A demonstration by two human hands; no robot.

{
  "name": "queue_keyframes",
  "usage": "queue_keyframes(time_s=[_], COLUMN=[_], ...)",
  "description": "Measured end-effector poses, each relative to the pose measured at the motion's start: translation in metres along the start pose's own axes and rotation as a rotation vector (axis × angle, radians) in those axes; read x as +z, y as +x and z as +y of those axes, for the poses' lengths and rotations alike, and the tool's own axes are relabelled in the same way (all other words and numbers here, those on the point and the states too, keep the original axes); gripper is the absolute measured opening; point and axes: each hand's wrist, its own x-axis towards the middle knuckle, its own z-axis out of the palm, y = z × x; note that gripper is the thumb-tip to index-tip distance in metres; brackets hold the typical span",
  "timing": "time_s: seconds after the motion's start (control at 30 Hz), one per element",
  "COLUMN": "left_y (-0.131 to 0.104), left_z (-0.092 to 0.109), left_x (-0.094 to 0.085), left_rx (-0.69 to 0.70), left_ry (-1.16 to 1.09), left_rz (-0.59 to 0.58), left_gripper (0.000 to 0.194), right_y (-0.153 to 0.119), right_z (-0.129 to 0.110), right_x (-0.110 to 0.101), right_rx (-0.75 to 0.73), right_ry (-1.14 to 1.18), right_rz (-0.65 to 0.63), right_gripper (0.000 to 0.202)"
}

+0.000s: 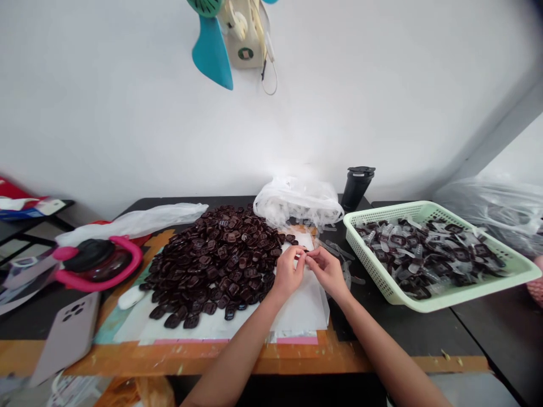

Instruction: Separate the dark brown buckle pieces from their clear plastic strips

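White wall (127, 113) fills the upper frame behind a black tabletop (403, 333), and at the centre two bare hands meet. Thumb and forefinger of the left hand (289, 271) pinch a small dark piece (304, 250), mostly hidden by the fingertips; those of the right hand (328, 271) close in against it, though whether they grip anything is too small to tell. Meeting tip to tip probably gives fine control over something so little. Below them lies a white sheet (292, 311), perhaps there to make dark pieces easy to see. Just left of the hands spreads a heap of glossy dark-brown slotted pieces (216, 254), likely kept close so that the left hand reaches it easily. Beyond the fingertips, a white plastic bag (297, 186) gapes towards the person, its translucent strips (292, 212) spilling out within reach. At right, a pale green perforated basket (424, 307) holds dark pieces mixed with translucent strips, its raised rim seemingly useful for containing them. A black tumbler (357, 189) stands behind, near the basket's far left corner. Farther out, a pink-handled jug (97, 260) and a smartphone (70, 330) sit at left, apart from the handwork, while a blue-bladed fan (212, 53) hangs at top centre.
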Motion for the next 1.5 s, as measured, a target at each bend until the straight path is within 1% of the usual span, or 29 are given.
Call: queue_keyframes(time_s=[0.07, 0.13, 0.2, 0.23, 0.3, 0.37, 0.4, 0.47, 0.57, 0.6, 0.67, 0.73, 0.8, 0.87, 0.93, 0.97, 1.03, 1.1, 1.13, 1.2, 1.3, 1.4, 1.5], left_y=[-0.002, -0.003, -0.003, -0.002, 0.002, 0.006, 0.008, 0.011, 0.008, 0.006, 0.002, -0.001, -0.002, -0.001, 0.001, 0.002, 0.003, 0.003, 0.003, 0.004, 0.005, 0.005, 0.005], left_z=[0.001, 0.0, -0.003, -0.006, -0.013, -0.021, -0.024, -0.029, -0.03, -0.03, -0.03, -0.031, -0.032, -0.032, -0.032, -0.032, -0.031, -0.028, -0.027, -0.023, -0.016, -0.012, -0.011], left_x=[0.002, 0.005, 0.007, 0.007, 0.005, 0.0, -0.002, -0.007, -0.008, -0.007, -0.006, -0.005, -0.007, -0.008, -0.007, -0.005, -0.001, 0.004, 0.006, 0.007, 0.005, 0.002, 0.002], left_rx=[-0.004, -0.023, -0.056, -0.08, -0.143, -0.197, -0.21, -0.196, -0.111, -0.082, -0.047, -0.05, -0.066, -0.065, -0.073, -0.099, -0.205, -0.344, -0.408, -0.513, -0.584, -0.575, -0.577], left_ry=[0.011, -0.037, -0.107, -0.139, -0.181, -0.168, -0.122, 0.046, 0.303, 0.36, 0.45, 0.52, 0.528, 0.454, 0.308, 0.208, -0.052, -0.349, -0.479, -0.669, -0.822, -0.885, -0.927], left_rz=[0.007, -0.034, -0.082, -0.08, -0.013, 0.053, 0.062, 0.039, -0.034, -0.05, -0.057, -0.073, -0.125, -0.175, -0.19, -0.187, -0.171, -0.151, -0.146, -0.139, -0.123, -0.134, -0.132], left_gripper=[0.012, 0.015, 0.017, 0.018, 0.019, 0.019, 0.018, 0.013, 0.006, 0.008, 0.018, 0.024, 0.025, 0.026, 0.028, 0.027, 0.022, 0.017, 0.018, 0.026, 0.036, 0.04, 0.044], right_y=[0.003, 0.005, 0.006, 0.007, 0.008, 0.01, 0.01, 0.011, 0.011, 0.011, 0.01, 0.01, 0.009, 0.009, 0.009, 0.009, 0.009, 0.009, 0.009, 0.008, 0.007, 0.005, 0.004], right_z=[0.002, 0.005, 0.01, 0.013, 0.018, 0.024, 0.026, 0.029, 0.03, 0.029, 0.027, 0.025, 0.024, 0.023, 0.023, 0.023, 0.024, 0.025, 0.025, 0.024, 0.019, 0.015, 0.013], right_x=[-0.003, -0.003, -0.002, -0.002, -0.002, -0.003, -0.005, -0.007, -0.009, -0.009, -0.009, -0.008, -0.007, -0.006, -0.005, -0.005, -0.005, -0.004, -0.004, -0.005, -0.005, -0.006, -0.007], right_rx=[-0.031, -0.046, -0.021, 0.007, 0.058, 0.079, 0.08, 0.075, 0.062, 0.057, 0.048, 0.03, 0.006, -0.02, -0.037, -0.042, -0.052, -0.069, -0.081, -0.107, -0.142, -0.154, -0.134], right_ry=[-0.108, -0.183, -0.182, -0.153, -0.096, -0.09, -0.11, -0.173, -0.278, -0.311, -0.364, -0.395, -0.396, -0.36, -0.292, -0.253, -0.188, -0.165, -0.168, -0.177, -0.166, -0.148, -0.144], right_rz=[-0.008, -0.044, -0.069, -0.069, -0.032, 0.005, 0.011, -0.003, -0.018, -0.017, -0.019, -0.026, -0.032, -0.031, -0.035, -0.041, -0.053, -0.046, -0.033, 0.001, 0.035, 0.036, 0.046], right_gripper=[0.017, 0.014, 0.014, 0.014, 0.014, 0.013, 0.013, 0.012, 0.014, 0.015, 0.017, 0.018, 0.018, 0.02, 0.022, 0.023, 0.024, 0.023, 0.022, 0.02, 0.019, 0.02, 0.018])
